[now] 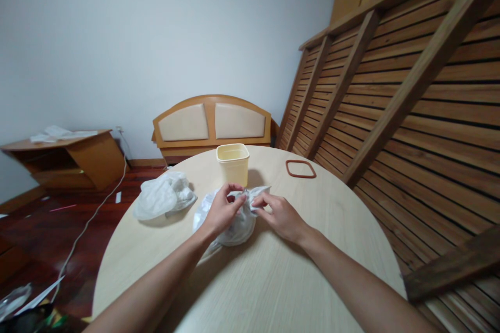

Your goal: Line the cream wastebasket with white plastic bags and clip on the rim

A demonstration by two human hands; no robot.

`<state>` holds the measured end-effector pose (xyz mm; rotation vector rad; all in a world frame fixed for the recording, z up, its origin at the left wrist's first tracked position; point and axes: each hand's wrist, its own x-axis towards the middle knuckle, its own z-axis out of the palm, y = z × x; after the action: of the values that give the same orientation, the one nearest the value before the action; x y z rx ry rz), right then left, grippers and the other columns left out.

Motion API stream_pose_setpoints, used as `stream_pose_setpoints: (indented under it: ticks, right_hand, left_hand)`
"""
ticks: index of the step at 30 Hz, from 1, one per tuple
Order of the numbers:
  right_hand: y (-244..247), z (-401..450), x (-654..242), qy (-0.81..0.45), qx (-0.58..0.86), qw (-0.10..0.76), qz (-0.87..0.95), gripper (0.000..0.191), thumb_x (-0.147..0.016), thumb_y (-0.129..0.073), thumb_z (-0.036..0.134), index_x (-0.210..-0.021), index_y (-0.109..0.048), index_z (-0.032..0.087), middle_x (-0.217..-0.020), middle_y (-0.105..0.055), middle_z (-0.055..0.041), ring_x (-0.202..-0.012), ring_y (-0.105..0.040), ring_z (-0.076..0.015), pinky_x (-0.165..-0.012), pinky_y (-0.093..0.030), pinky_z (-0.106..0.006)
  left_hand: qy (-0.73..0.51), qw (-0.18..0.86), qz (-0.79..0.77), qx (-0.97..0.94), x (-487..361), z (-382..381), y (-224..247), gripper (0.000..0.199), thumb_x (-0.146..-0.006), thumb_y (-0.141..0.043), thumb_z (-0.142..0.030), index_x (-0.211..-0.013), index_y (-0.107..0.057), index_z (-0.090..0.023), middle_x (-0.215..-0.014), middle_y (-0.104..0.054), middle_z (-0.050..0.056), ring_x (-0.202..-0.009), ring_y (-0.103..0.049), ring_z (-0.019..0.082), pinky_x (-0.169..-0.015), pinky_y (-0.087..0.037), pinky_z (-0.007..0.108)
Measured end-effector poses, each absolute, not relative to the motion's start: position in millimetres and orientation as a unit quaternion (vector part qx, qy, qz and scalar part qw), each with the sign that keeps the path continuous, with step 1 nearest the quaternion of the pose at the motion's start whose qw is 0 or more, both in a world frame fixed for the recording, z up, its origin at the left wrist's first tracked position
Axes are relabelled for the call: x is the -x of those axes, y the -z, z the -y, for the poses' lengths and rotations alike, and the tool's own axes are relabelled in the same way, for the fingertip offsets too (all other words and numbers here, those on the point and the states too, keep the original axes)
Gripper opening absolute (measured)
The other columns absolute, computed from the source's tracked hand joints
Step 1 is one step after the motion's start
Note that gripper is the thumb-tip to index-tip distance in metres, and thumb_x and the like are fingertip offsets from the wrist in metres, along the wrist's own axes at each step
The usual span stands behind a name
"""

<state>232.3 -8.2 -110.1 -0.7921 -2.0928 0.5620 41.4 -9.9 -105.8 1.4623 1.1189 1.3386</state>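
Note:
A filled white plastic bag (236,231) rests on the round table in front of me, its neck gathered at the top. My left hand (226,208) pinches the gathered neck from the left. From the right, my right hand (279,213) grips the loose end of the same bag between thumb and fingers. What the bag contains cannot be made out. Just behind my hands stands a pale yellow plastic bin (233,166), upright with its top open. A second white plastic bag (166,195) lies crumpled to the left.
A brown rounded-square ring (300,169) lies at the right rear of the round table (312,281). Wooden slatted panels (390,114) lean along the right. Beyond the table is a headboard (213,125); a low cabinet (74,161) and a cable (94,221) are at left.

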Motion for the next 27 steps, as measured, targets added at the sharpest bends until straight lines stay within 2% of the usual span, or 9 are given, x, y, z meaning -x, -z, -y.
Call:
stream_pose_setpoints:
  ticks: [4, 8, 11, 14, 17, 20, 23, 27]
  right_hand:
    - [109.9, 5.9, -234.8, -0.21, 0.328, 0.402, 0.829, 0.007, -0.091, -0.06, 0.015, -0.094, -0.063, 0.021, -0.094, -0.072, -0.0023, -0.089, -0.068, -0.0175, -0.082, -0.05, -0.031]
    - [111.0, 5.3, -235.4, -0.196, 0.322, 0.393, 0.839, 0.013, -0.092, -0.057, 0.013, -0.098, -0.063, 0.023, -0.098, -0.072, -0.0023, -0.093, -0.068, -0.018, -0.086, -0.05, -0.032]
    - [113.0, 4.4, -235.6, -0.183, 0.303, 0.386, 0.852, 0.025, -0.089, -0.057, 0.007, -0.107, -0.064, 0.024, -0.107, -0.073, -0.0028, -0.101, -0.067, -0.0187, -0.091, -0.049, -0.034]
    - [113.9, 3.6, -235.7, -0.162, 0.293, 0.383, 0.861, 0.031, -0.087, -0.058, 0.005, -0.109, -0.066, 0.026, -0.107, -0.073, -0.0024, -0.101, -0.068, -0.0192, -0.092, -0.049, -0.035]
    - [114.0, 3.0, -235.8, -0.145, 0.288, 0.392, 0.861, 0.028, -0.087, -0.06, 0.006, -0.105, -0.068, 0.026, -0.104, -0.075, -0.002, -0.098, -0.069, -0.0193, -0.089, -0.05, -0.034]
    - [114.1, 1.9, -236.4, -0.134, 0.291, 0.409, 0.854, 0.023, -0.087, -0.063, 0.007, -0.101, -0.069, 0.024, -0.101, -0.076, -0.0021, -0.096, -0.07, -0.0193, -0.087, -0.05, -0.033]
    - [113.5, 0.5, -237.7, -0.112, 0.298, 0.426, 0.847, 0.019, -0.086, -0.066, 0.009, -0.099, -0.069, 0.023, -0.099, -0.076, -0.0018, -0.094, -0.07, -0.0194, -0.085, -0.048, -0.033]
    - [110.7, 0.4, -238.3, -0.061, 0.305, 0.433, 0.846, 0.012, -0.086, -0.07, 0.014, -0.094, -0.069, 0.023, -0.094, -0.077, -0.001, -0.091, -0.07, -0.0201, -0.083, -0.044, -0.035]
  left_hand:
    - [-0.54, 0.476, -0.4, -0.567, -41.5, 10.3, 100.9, 0.035, -0.071, -0.075, -0.036, -0.097, -0.062, -0.016, -0.105, -0.072, 0.01, -0.087, -0.066, 0.019, -0.064, -0.052, 0.026]
    - [-0.526, 0.482, -0.397, -0.577, -41.2, 6.4, 106.0, 0.036, -0.07, -0.078, -0.036, -0.097, -0.066, -0.015, -0.094, -0.076, 0.009, -0.08, -0.069, 0.019, -0.069, -0.053, 0.028]
    - [-0.528, 0.438, -0.419, -0.595, -40.2, 4.7, 111.1, 0.032, -0.072, -0.077, -0.035, -0.096, -0.07, -0.016, -0.092, -0.077, 0.008, -0.081, -0.07, 0.02, -0.073, -0.054, 0.032]
    - [-0.531, 0.341, -0.44, -0.639, -39.6, 6.3, 112.7, 0.018, -0.074, -0.074, -0.031, -0.087, -0.076, -0.017, -0.094, -0.076, 0.009, -0.088, -0.068, 0.022, -0.082, -0.053, 0.034]
    - [-0.521, 0.302, -0.443, -0.664, -40.9, 9.9, 112.1, 0.017, -0.079, -0.07, -0.031, -0.088, -0.077, -0.019, -0.094, -0.075, 0.009, -0.091, -0.068, 0.022, -0.079, -0.054, 0.033]
    - [-0.531, 0.33, -0.43, -0.651, -44.6, 13.3, 112.1, 0.025, -0.081, -0.068, -0.032, -0.1, -0.07, -0.017, -0.095, -0.074, 0.008, -0.09, -0.069, 0.021, -0.074, -0.056, 0.032]
    - [-0.554, 0.349, -0.391, -0.647, -49.0, 15.9, 113.4, 0.028, -0.08, -0.069, -0.028, -0.105, -0.062, -0.017, -0.099, -0.072, 0.008, -0.093, -0.069, 0.02, -0.081, -0.058, 0.033]
    - [-0.514, 0.339, -0.373, -0.694, -52.3, 19.0, 115.3, 0.025, -0.081, -0.068, -0.025, -0.105, -0.064, -0.016, -0.108, -0.071, 0.01, -0.101, -0.068, 0.02, -0.093, -0.055, 0.037]
